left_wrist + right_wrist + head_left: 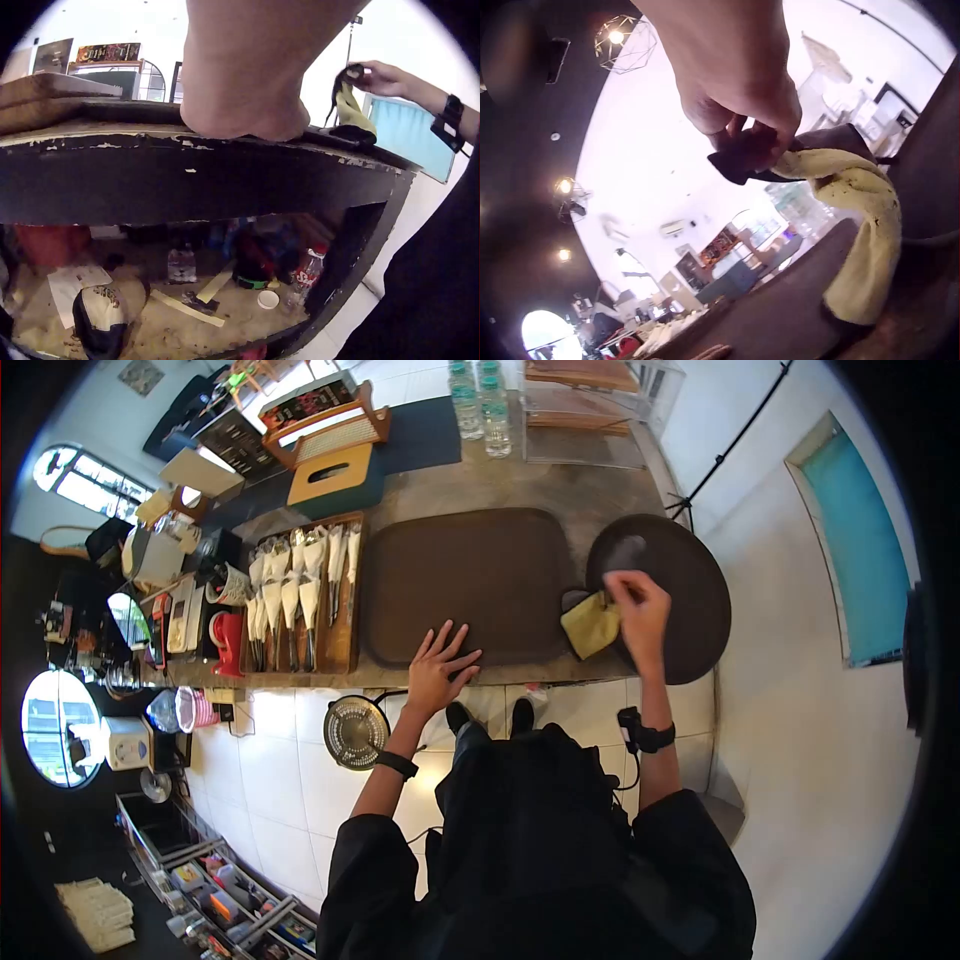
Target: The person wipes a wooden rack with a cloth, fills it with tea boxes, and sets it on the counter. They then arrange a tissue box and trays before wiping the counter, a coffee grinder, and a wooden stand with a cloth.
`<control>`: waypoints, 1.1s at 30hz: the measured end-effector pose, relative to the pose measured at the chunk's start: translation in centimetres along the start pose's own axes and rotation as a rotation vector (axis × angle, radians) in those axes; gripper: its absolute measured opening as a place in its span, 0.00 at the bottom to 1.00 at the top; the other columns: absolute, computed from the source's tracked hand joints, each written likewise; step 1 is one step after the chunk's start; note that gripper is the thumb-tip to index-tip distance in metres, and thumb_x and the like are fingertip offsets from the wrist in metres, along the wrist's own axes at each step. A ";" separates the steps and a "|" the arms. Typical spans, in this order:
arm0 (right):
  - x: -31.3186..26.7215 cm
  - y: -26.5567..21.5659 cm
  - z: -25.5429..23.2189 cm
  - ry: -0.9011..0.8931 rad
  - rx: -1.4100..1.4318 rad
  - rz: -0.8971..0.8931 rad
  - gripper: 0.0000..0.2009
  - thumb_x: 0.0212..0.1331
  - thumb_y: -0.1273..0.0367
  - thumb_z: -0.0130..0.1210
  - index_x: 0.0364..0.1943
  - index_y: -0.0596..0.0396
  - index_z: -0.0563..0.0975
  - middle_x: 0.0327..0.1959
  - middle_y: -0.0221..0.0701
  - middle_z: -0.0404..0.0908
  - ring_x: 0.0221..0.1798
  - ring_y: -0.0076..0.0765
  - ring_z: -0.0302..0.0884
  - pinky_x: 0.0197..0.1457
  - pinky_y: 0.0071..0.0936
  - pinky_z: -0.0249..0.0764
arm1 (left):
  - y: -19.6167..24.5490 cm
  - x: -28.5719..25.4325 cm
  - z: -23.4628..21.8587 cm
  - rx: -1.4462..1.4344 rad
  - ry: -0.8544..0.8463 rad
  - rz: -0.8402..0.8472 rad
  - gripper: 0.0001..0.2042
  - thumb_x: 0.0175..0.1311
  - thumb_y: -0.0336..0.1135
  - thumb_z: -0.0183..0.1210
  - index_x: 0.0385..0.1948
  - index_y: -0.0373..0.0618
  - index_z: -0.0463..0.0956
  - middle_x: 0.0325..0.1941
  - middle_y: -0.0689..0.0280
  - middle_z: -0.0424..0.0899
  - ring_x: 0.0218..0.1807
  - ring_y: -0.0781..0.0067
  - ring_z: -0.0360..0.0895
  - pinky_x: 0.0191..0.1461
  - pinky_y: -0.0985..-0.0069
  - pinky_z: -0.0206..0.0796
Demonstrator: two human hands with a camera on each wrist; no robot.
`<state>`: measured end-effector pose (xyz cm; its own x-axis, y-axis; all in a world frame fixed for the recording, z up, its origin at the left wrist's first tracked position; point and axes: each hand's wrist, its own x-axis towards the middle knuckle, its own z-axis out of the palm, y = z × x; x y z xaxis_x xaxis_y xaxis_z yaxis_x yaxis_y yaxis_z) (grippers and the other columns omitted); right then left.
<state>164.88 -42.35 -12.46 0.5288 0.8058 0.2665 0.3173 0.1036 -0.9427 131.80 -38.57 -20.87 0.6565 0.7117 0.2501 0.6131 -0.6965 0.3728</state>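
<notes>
My left hand [438,672] rests with spread fingers on the front edge of a brown rectangular tray [465,575]. In the head view my right hand [645,610] is over the left part of a dark round tray [690,615]. Its thumb and fingers pinch a yellow-green cloth [590,627] with a dark side. From the pinched end the cloth [866,225] hangs twisted in the right wrist view, its lower end close to the dark surface. The left wrist view also shows the cloth [351,109] drooping below the right hand [382,79].
Left of the rectangular tray, a wooden box [340,645] holds several paper-wrapped cutlery sets [290,595]. Behind stand a tissue box [335,480], water bottles [495,425] and a clear case with wooden shelves [580,420]. A red object [228,640] sits at the left. Below the table edge is a round metal grille [355,732].
</notes>
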 end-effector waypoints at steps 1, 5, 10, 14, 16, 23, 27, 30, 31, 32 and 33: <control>0.0 -1.1 1.3 -0.114 0.066 -0.011 0.05 0.58 0.73 0.61 0.33 0.61 0.81 0.30 0.25 0.81 0.34 0.17 0.76 0.40 0.17 0.71 | -0.2 0.2 0.0 0.011 0.006 0.009 0.14 0.58 0.46 0.62 0.45 0.60 0.85 0.68 0.69 0.69 0.73 0.62 0.58 0.74 0.57 0.48; -0.4 -5.2 2.8 -0.545 0.168 -0.092 0.10 0.56 0.73 0.61 0.42 0.59 0.81 0.39 0.30 0.82 0.44 0.24 0.77 0.49 0.21 0.72 | -0.7 0.2 0.3 0.005 -0.022 0.027 0.14 0.60 0.47 0.60 0.45 0.61 0.84 0.68 0.67 0.68 0.73 0.61 0.57 0.74 0.57 0.48; 1.5 1.6 -5.5 0.073 -0.416 -0.221 0.19 0.52 0.71 0.62 0.50 0.54 0.78 0.52 0.37 0.79 0.58 0.45 0.72 0.64 0.37 0.65 | -0.4 0.0 0.1 -0.104 -0.022 -0.029 0.14 0.57 0.46 0.63 0.42 0.55 0.85 0.58 0.61 0.79 0.65 0.58 0.70 0.73 0.59 0.50; 0.0 9.0 -15.0 0.736 -1.083 0.391 0.29 0.53 0.63 0.64 0.61 0.54 0.70 0.55 0.44 0.76 0.61 0.48 0.70 0.67 0.39 0.62 | 0.8 -0.6 0.2 -0.296 0.238 -0.171 0.15 0.51 0.42 0.69 0.39 0.46 0.83 0.46 0.63 0.83 0.52 0.58 0.76 0.64 0.62 0.59; -0.8 15.3 -19.7 0.589 -0.777 0.472 0.29 0.57 0.63 0.61 0.63 0.55 0.68 0.58 0.44 0.74 0.63 0.47 0.69 0.67 0.38 0.62 | 2.6 -0.1 0.3 -0.320 0.302 -0.216 0.16 0.49 0.40 0.70 0.38 0.44 0.82 0.44 0.63 0.83 0.50 0.59 0.75 0.60 0.62 0.60; -0.6 18.9 -18.8 0.311 -0.448 0.414 0.25 0.64 0.69 0.52 0.65 0.63 0.64 0.63 0.48 0.70 0.64 0.50 0.68 0.68 0.37 0.61 | 1.9 0.3 1.7 -0.121 0.175 -0.007 0.10 0.52 0.31 0.66 0.37 0.49 0.82 0.38 0.66 0.74 0.47 0.62 0.70 0.49 0.65 0.60; -0.4 17.4 -17.1 0.322 -0.471 0.354 0.23 0.62 0.73 0.51 0.63 0.60 0.67 0.60 0.47 0.73 0.63 0.48 0.70 0.66 0.37 0.63 | 1.5 0.0 1.5 -0.168 0.135 -0.011 0.11 0.52 0.31 0.67 0.38 0.48 0.82 0.40 0.65 0.74 0.48 0.61 0.70 0.50 0.64 0.60; -0.1 17.2 -17.3 0.355 -0.474 0.388 0.23 0.62 0.74 0.51 0.62 0.60 0.68 0.58 0.45 0.75 0.60 0.46 0.73 0.64 0.36 0.64 | 2.1 0.3 1.4 -0.168 0.183 -0.029 0.15 0.51 0.33 0.67 0.43 0.49 0.80 0.42 0.64 0.74 0.49 0.60 0.70 0.52 0.64 0.59; -0.1 16.8 -17.6 0.290 -0.390 0.386 0.22 0.62 0.74 0.51 0.62 0.60 0.69 0.56 0.45 0.76 0.59 0.45 0.74 0.63 0.35 0.65 | 2.5 0.6 1.0 -0.150 0.241 -0.053 0.18 0.51 0.34 0.68 0.46 0.49 0.78 0.44 0.63 0.74 0.49 0.59 0.70 0.53 0.64 0.60; 0.1 16.3 -17.6 0.225 -0.305 0.379 0.22 0.62 0.74 0.50 0.61 0.60 0.70 0.55 0.44 0.78 0.57 0.44 0.75 0.62 0.34 0.66 | 2.7 1.1 0.5 -0.151 0.244 -0.046 0.18 0.51 0.34 0.68 0.46 0.49 0.78 0.44 0.63 0.74 0.49 0.59 0.70 0.53 0.64 0.60; 0.3 16.1 -17.6 0.231 -0.305 0.375 0.22 0.62 0.74 0.50 0.61 0.60 0.70 0.55 0.44 0.78 0.57 0.44 0.75 0.62 0.34 0.66 | 3.0 1.6 -0.1 -0.031 0.342 -0.094 0.19 0.50 0.35 0.68 0.47 0.48 0.77 0.46 0.63 0.74 0.50 0.58 0.70 0.54 0.63 0.60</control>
<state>184.00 -50.69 -24.04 0.7981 0.6025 -0.0073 0.2701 -0.3687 -0.8894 134.68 -39.51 -19.30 0.4092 0.7656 0.4963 0.6467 -0.6271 0.4343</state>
